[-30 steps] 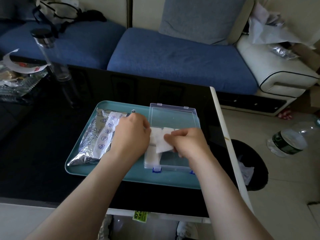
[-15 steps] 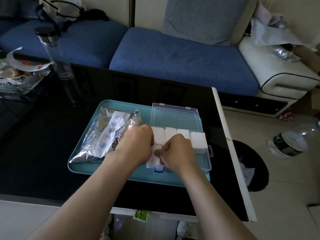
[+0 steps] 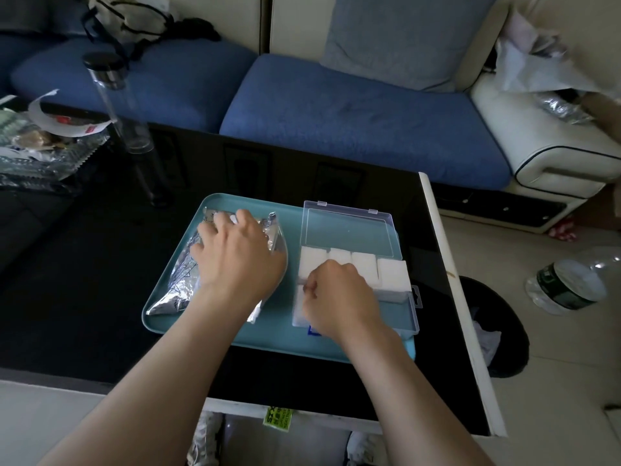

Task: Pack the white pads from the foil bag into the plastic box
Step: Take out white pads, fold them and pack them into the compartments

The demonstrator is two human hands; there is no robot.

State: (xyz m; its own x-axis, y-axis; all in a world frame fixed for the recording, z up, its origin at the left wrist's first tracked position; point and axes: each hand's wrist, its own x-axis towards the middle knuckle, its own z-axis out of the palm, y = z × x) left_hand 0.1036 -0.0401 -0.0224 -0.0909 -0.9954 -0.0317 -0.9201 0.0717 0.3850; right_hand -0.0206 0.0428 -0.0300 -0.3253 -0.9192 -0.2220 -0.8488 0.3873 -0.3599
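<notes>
A clear plastic box with its lid folded back lies on the right half of a teal tray. Several white pads stand in a row along the box's far side. My right hand is over the box's near-left part, fingers curled down onto a pad there; whether it pinches the pad is hidden. The silver foil bag lies on the tray's left half. My left hand rests on top of the bag with fingers spread.
The tray sits on a black glass table whose white right edge is close by. A tall clear bottle and wrappers stand at the far left. Past the table are a blue sofa, a black bin and a plastic bottle on the floor.
My left hand has moved left from the box onto the foil bag. My right hand stays at the box's near-left corner. The row of pads shows uncovered.
</notes>
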